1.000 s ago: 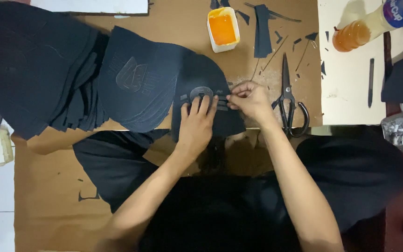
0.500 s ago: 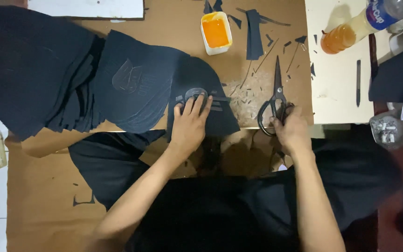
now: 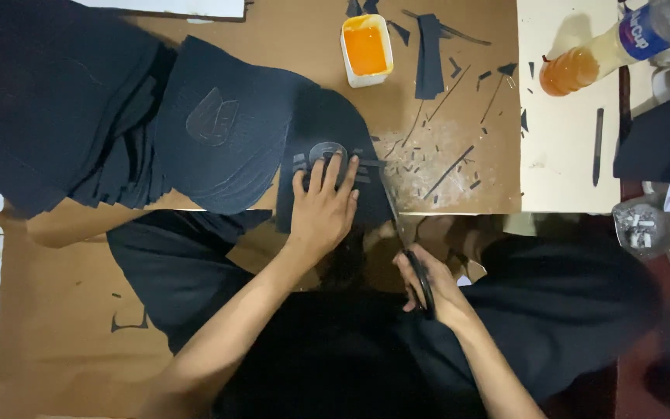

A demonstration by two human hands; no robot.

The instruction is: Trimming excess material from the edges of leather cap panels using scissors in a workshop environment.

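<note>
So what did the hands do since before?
The right hand left the dark fabric piece, took hold of the scissors on the board and brought them down toward the piece's lower edge. The left hand stayed pressed flat on it; the orange tub stayed put.

A brown cardboard sheet (image 3: 304, 85) is spread over the work surface. A pale board (image 3: 564, 147) is laid at its right. The light is dim.

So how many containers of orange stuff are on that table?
2: a white tub of orange paste at the top centre of the brown board, and a clear bottle of orange liquid lying at the top right.
</note>
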